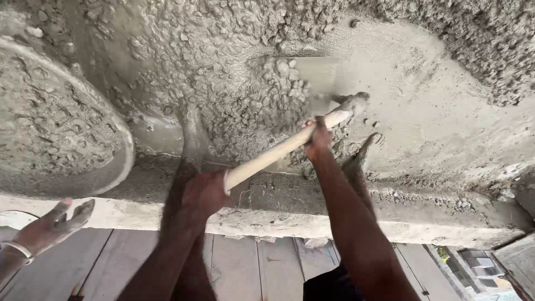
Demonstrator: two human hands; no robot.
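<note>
My left hand grips the near end of a pale wooden handle. My right hand is closed around the same handle farther up, close to the tool's head. The flat metal blade, smeared grey, lies in wet concrete with a heap of gravelly mix on its left side. My lower legs stand in the grey mix beneath the handle.
A round pan filled with concrete sits at the left. Another person's grey-coated hand with a wrist bangle reaches in at the lower left. A concrete-caked ledge runs across, with wooden planks below it.
</note>
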